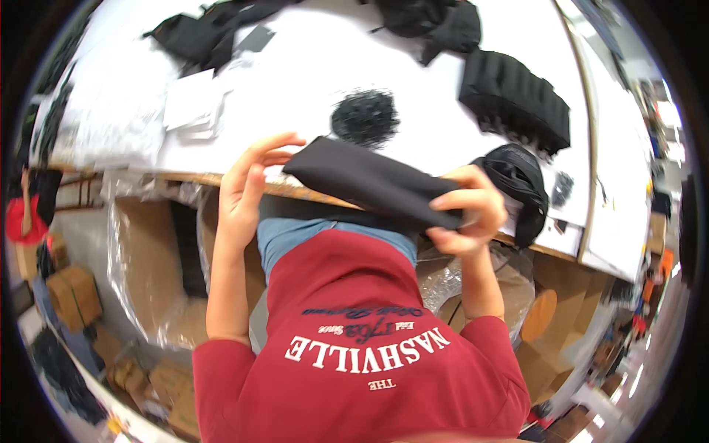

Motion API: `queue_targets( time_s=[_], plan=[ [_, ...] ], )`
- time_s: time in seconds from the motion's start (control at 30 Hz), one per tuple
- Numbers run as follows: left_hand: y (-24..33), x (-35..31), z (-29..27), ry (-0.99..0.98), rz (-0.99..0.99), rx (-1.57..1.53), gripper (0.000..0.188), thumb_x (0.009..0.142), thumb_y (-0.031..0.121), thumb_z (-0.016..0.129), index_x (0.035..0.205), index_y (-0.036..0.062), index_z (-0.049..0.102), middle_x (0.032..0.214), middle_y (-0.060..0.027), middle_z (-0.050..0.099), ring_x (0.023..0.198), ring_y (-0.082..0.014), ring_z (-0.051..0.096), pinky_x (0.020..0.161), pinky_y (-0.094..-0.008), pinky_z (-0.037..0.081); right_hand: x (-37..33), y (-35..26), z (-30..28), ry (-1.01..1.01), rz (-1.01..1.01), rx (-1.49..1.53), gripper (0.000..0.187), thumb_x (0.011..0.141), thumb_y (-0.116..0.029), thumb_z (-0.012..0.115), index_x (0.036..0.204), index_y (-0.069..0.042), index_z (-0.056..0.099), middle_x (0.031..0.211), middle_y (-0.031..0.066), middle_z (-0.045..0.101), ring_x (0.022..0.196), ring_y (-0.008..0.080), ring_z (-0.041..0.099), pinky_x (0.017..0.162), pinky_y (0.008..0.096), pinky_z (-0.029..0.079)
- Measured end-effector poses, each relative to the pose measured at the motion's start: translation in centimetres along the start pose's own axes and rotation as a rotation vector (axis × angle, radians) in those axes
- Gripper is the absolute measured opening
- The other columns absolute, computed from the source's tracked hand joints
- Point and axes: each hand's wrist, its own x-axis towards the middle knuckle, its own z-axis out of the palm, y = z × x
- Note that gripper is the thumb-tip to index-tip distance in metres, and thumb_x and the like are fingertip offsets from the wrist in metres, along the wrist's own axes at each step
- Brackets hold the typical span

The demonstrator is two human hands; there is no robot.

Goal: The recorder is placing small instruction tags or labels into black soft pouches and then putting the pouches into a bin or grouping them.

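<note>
A long, flat, smooth black folded fabric piece (369, 179) is held up over the near table edge, slanting down to the right. My right hand (473, 210) grips its right end, with the thumb below and the fingers across it. Beside its left end is my left hand (247, 188), fingers spread and thumb apart, apparently not gripping it. Just beyond the fabric lies a loose pile of thin black strips (365, 118) on the white table (295, 88). To the right of my right hand, a crumpled black fabric bundle (517, 184) hangs over the table edge.
A row of stacked black fabric pieces (513, 100) stands at the back right. Black garments (210, 37) lie at the far side, with white paper sheets (193, 103) at the left. Under the table edge are plastic-lined cardboard boxes (151, 258). Another person in red (28, 218) is at far left.
</note>
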Motion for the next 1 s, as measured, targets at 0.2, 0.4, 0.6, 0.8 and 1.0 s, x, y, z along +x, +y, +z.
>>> queue_targets(
  time_s=[0.2, 0.4, 0.6, 0.8, 1.0],
  plan=[
    [-1.4, 0.0, 2.8, -0.002, -0.518, -0.153, 0.038, 0.086, 0.018, 0.057, 0.12, 0.0023, 0.05, 0.114, -0.0065, 0.053, 0.107, -0.0147, 0.048, 0.094, -0.0278, 0.035, 1.0, -0.4, 0.1, -0.161, 0.016, -0.193, 0.032, 0.056, -0.021, 0.083, 0.079, -0.007, 0.066, 0.076, 0.0083, 0.06, 0.063, 0.0186, 0.057, 0.053, 0.0268, 0.045],
    [-4.3, -0.5, 3.2, -0.057, -0.499, -0.13, 0.026, 0.089, 0.008, 0.051, 0.114, 0.0016, 0.055, 0.108, -0.0063, 0.059, 0.094, -0.0113, 0.054, 0.084, -0.0243, 0.041, 0.5, 0.4, -6.3, -0.235, 0.72, -0.171, 0.02, 0.073, -0.019, 0.074, 0.086, -0.007, 0.065, 0.058, -0.0007, 0.05, 0.05, 0.0048, 0.031, 0.045, 0.0235, 0.026],
    [-7.2, -1.8, -0.9, 0.19, -0.464, 0.194, 0.02, 0.091, 0.01, 0.053, 0.11, 0.0032, 0.055, 0.107, -0.002, 0.057, 0.089, -0.0103, 0.052, 0.081, -0.0235, 0.04, -1.8, 5.4, -21.4, 0.633, 0.503, -0.196, 0.028, 0.084, -0.007, 0.062, 0.112, -0.003, 0.057, 0.09, 0.0096, 0.062, 0.064, 0.0116, 0.062, 0.058, 0.0222, 0.052],
    [-8.0, -2.3, -1.3, 0.204, -0.532, 0.161, 0.02, 0.09, 0.01, 0.054, 0.109, 0.0037, 0.056, 0.111, -0.003, 0.056, 0.092, -0.0106, 0.051, 0.08, -0.0245, 0.041, -4.2, 15.7, -32.3, 0.915, 0.543, -0.923, 0.035, 0.081, -0.023, 0.066, 0.114, -0.012, 0.063, 0.097, 0.0143, 0.067, 0.069, 0.0184, 0.068, 0.064, 0.0272, 0.052],
    [-7.2, -0.9, -1.6, 0.246, -0.388, 0.373, 0.021, 0.088, 0.01, 0.056, 0.109, 0.0038, 0.057, 0.123, -0.0084, 0.048, 0.101, -0.0187, 0.052, 0.085, -0.0304, 0.041, -6.6, 21.1, -32.8, 0.582, 1.118, -0.764, 0.031, 0.083, -0.031, 0.06, 0.11, -0.018, 0.067, 0.08, 0.0096, 0.067, 0.057, 0.0178, 0.063, 0.058, 0.0303, 0.052]
  ],
)
